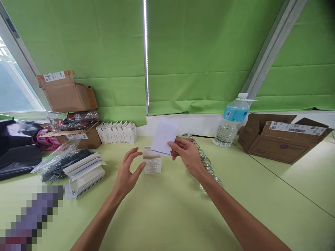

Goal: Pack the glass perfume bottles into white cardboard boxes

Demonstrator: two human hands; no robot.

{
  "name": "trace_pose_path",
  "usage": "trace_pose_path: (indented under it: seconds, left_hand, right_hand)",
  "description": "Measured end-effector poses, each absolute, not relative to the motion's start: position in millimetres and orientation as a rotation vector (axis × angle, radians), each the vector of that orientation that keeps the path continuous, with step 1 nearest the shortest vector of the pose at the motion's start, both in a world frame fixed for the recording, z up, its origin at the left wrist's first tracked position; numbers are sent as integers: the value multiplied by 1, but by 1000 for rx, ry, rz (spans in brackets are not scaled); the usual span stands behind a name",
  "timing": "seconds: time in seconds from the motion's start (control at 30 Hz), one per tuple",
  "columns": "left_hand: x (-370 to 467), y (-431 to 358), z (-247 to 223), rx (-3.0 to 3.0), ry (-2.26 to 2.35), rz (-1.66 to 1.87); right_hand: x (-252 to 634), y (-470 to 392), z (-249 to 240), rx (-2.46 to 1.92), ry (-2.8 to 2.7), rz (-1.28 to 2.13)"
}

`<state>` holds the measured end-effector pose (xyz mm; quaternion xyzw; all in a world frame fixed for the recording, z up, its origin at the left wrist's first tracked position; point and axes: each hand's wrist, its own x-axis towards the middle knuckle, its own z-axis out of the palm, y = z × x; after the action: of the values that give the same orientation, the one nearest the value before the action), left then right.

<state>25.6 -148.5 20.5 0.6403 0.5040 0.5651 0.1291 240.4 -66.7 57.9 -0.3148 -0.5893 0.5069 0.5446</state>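
Observation:
Between the thumb and fingers of my right hand (184,153) is a flat white card (164,136), tilted over the table. Below its lower left edge stands a small white box (153,165) with printed text on its front and a brownish upper part; whether its top is open I cannot tell. My left hand (128,170) is just left of this box, thumb and fingers apart and curved towards it, with nothing in them. Right behind my right wrist runs a row of shiny clear-wrapped items (206,162), partly hidden by my forearm.
Several small white boxes (116,133) stand in a row at the back. Flattened white cartons (85,174) and a plastic-wrapped black item (65,164) lie left. A water bottle (226,122) and an open cardboard box (280,139) stand right. Stacked cardboard boxes (68,96) are back left.

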Motion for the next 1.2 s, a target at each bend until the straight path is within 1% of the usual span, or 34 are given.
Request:
trace_pose_path:
  seconds: [0.17, 0.3, 0.4, 0.6, 0.97, 1.2]
  left_hand:
    - [30, -138, 8, 1953, 1459, 1463]
    - [29, -124, 4, 1888, 1314, 1416]
    - [27, -118, 3, 1796, 1265, 1424]
    - [25, -120, 2, 1718, 1308, 1451]
    - [22, -122, 2, 1687, 1301, 1419]
    - [23, -124, 3, 1677, 1290, 1432]
  right_hand:
    - [225, -68, 55, -728, -1452, 1214]
    - [217, -68, 48, -697, -1490, 1206]
    - [216, -66, 45, -727, -1535, 1167]
    - [219, -61, 40, -795, -1610, 1060]
    - [221, -61, 40, -741, -1678, 1042]
    - [227, -59, 42, -802, -1796, 1002]
